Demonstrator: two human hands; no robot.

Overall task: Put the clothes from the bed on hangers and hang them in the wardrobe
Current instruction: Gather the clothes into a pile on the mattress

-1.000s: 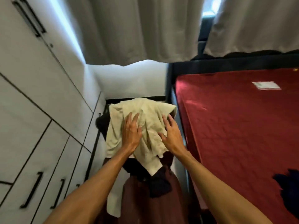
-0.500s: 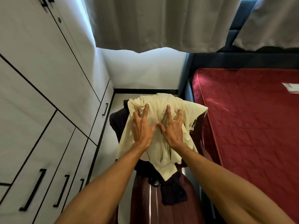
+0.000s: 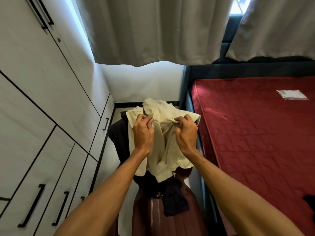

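A cream shirt [image 3: 166, 147] lies bunched on top of dark clothes [image 3: 119, 138] piled on a maroon suitcase [image 3: 150, 217] in the gap between wardrobe and bed. My left hand [image 3: 143, 132] grips a fold of the shirt near its collar. My right hand [image 3: 185, 133] pinches another fold of the same shirt a little to the right. The white wardrobe [image 3: 42, 108] runs along the left with its doors closed. The bed's red mattress [image 3: 255, 133] is on the right. No hanger is visible.
Grey curtains [image 3: 153, 31] hang across the far wall. A white label [image 3: 291, 94] lies on the mattress, and a dark garment [image 3: 309, 201] shows at its right edge. The dark bed frame [image 3: 185, 92] borders the narrow floor strip.
Both hands lay flat and spread on the cream shirt before; now their fingers have curled and gathered the cloth near the collar. The view has shifted slightly.
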